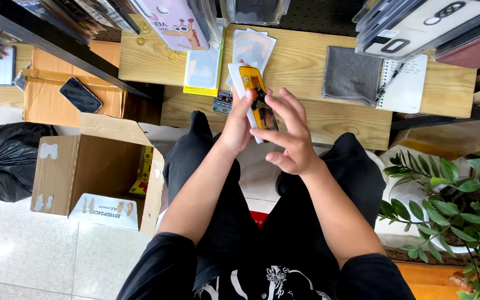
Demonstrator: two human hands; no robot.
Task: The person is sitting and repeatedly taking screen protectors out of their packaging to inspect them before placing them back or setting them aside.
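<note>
Below my head camera I see a pale wooden worktop (306, 61) over a white tiled floor (23, 250). On the wood lie a grey folded cloth (352, 75), a spiral notebook with a pen (408, 83) and a flat yellow-edged clear packet (202, 69). Beside my knees an open brown cardboard box (93, 172) lies tipped on its side, a white slip (105, 210) at its mouth; next to it sits a full black plastic bag (4, 161). My left hand (237, 125) is closed around a yellow-backed phone in a white sleeve (254, 94), held above my lap near the worktop's edge. My right hand (287, 133) is open, fingertips touching the phone's face.
</note>
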